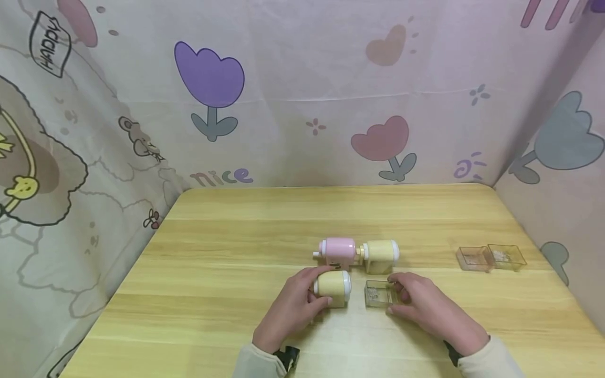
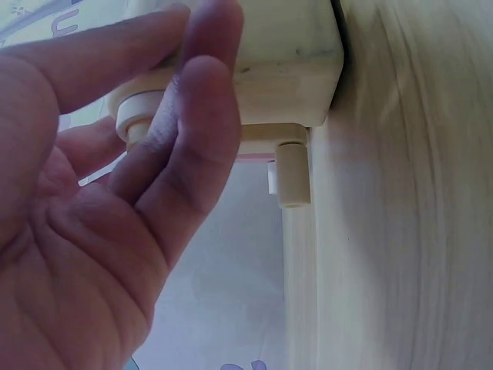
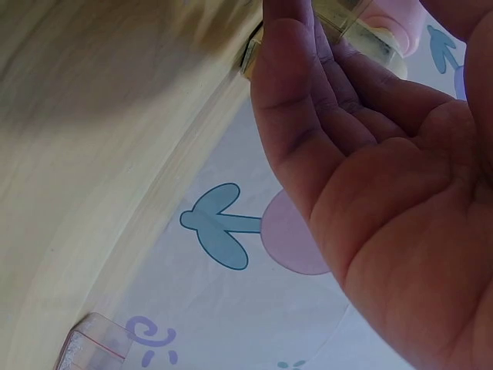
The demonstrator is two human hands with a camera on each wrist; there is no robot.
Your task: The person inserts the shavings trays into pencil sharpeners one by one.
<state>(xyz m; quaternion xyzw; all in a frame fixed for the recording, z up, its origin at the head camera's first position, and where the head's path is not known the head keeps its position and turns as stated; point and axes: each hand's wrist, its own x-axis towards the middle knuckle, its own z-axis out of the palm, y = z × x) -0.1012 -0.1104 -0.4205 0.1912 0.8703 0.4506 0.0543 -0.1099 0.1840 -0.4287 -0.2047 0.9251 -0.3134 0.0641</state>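
Left hand (image 1: pixel 288 307): we've got fingers wrapped round the cream sharpener (image 1: pixel 332 288), lying sideways, white end pointing right.
Right hand (image 1: pixel 425 304): fingertips pinching the clear drawer (image 1: pixel 377 293) on the counter (image 1: pixel 212 273).

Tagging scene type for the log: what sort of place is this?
Probably a small staged tabletop booth, not a real room: a light wooden table walled on three sides by cartoon-print cloth with tulips. Both hands work on toy-like pencil sharpeners and clear plastic trays.
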